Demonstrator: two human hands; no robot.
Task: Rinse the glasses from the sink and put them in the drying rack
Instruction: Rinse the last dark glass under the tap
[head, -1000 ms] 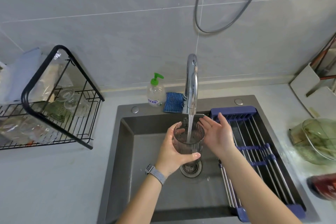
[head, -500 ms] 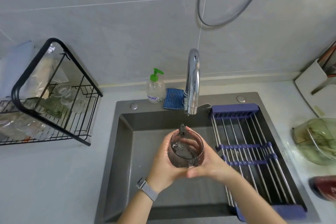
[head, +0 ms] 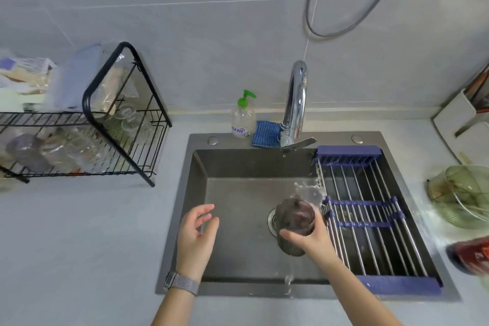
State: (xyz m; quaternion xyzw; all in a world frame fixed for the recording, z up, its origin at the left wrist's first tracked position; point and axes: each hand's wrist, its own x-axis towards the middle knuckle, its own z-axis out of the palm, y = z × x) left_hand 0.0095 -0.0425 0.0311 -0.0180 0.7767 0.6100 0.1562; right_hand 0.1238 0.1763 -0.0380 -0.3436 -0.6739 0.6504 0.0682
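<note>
- Our right hand point(head: 313, 239) grips the dark glass point(head: 295, 225), tilted over the sink point(head: 238, 193) drain, water splashing at its 1 o'clock.
- Our left hand point(head: 197, 230) hangs loosely curled at the glass's 9 o'clock, holding nothing.
- The drying rack point(head: 105, 124) stands at 10 o'clock.

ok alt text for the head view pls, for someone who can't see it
A person's right hand grips a smoky glass over a dark sink, water splashing out, while the left hand hovers open. The black drying rack with glassware stands on the counter at left.
</note>
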